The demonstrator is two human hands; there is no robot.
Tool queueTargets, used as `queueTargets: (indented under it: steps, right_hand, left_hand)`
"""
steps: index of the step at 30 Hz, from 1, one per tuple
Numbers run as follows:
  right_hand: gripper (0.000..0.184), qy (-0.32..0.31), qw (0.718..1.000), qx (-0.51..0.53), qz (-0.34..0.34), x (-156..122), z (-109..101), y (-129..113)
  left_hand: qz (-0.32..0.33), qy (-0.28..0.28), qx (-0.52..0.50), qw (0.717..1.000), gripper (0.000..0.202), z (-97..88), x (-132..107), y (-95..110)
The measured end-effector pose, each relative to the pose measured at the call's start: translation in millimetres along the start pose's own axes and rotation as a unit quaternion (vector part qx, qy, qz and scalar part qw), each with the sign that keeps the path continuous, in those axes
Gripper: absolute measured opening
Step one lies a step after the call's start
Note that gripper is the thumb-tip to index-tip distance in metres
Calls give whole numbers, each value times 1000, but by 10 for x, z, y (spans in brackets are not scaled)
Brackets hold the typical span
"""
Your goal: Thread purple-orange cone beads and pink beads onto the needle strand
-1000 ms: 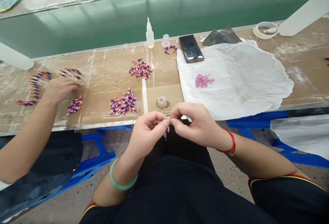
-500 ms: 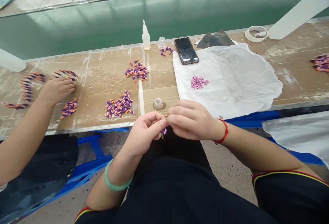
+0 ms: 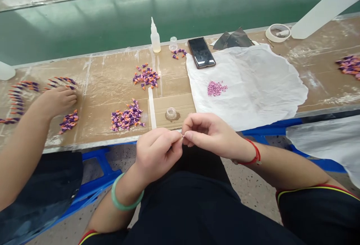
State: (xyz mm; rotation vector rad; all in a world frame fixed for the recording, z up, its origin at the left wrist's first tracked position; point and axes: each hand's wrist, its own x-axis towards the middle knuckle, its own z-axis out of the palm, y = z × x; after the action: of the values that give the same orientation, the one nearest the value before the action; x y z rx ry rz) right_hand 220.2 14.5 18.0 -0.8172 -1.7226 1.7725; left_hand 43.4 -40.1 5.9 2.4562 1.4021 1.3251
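Observation:
My left hand (image 3: 157, 153), with a green bangle on its wrist, and my right hand (image 3: 209, 134), with a red cord on its wrist, meet fingertip to fingertip just below the table's front edge. Both pinch a tiny piece where they touch; it is too small to name. Closest to them on the table are a small clear cap (image 3: 171, 113), a white strip (image 3: 152, 107) and a pile of purple and orange pieces (image 3: 126, 117). A second such pile (image 3: 145, 76) lies farther back.
A co-worker's hand (image 3: 57, 100) rests on the table at left among rows of purple and orange pieces (image 3: 19, 95). A glue bottle (image 3: 155, 37), a small jar (image 3: 173, 43), a phone (image 3: 201, 52), white paper (image 3: 253, 87) with pink beads (image 3: 216, 88) and a tape roll (image 3: 277, 33) lie behind.
My hands have stayed together at the table edge. The purple piece that hung below my fingers earlier is now hidden in the pinch. The view has shifted slightly.

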Motion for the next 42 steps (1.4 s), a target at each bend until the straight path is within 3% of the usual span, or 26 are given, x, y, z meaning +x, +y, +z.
queueTargets:
  steps: [6, 12, 15, 19, 21, 26, 31, 37, 42]
  right_hand:
    - [6, 5, 999, -32, -34, 25, 7, 51]
    - [9, -4, 996, -43, -73, 68, -29, 23]
    - [11, -8, 988, -117, -102, 147, -118, 30]
    - [11, 2, 926, -338, -168, 355, -311, 113]
    - [12, -20, 893, -417, -167, 483, -398, 153]
    - [16, -106, 840, -514, -141, 765, -483, 148]
    - [24, -152, 787, -583, -137, 940, -460, 85]
    - [25, -190, 756, -614, -120, 1009, -413, 47]
    - [32, -182, 763, -609, -119, 999, -423, 28]
  left_hand:
    - [-55, -35, -39, 997, 17, -28, 15, -2]
    - [-215, -1, -118, 969, 7, -31, -68, -115]
    - [-266, -11, -163, 950, 10, -32, -128, -210]
    - [-311, -16, -205, 928, 6, -5, -204, -315]
    - [-325, -19, -219, 920, 6, 24, -231, -350]
    - [-364, -41, -252, 896, 3, 102, -262, -417]
    - [-375, -43, -257, 890, 4, 132, -282, -491]
    - [-376, -52, -259, 888, 5, 130, -272, -526]
    - [-385, -41, -282, 878, 4, 134, -285, -528]
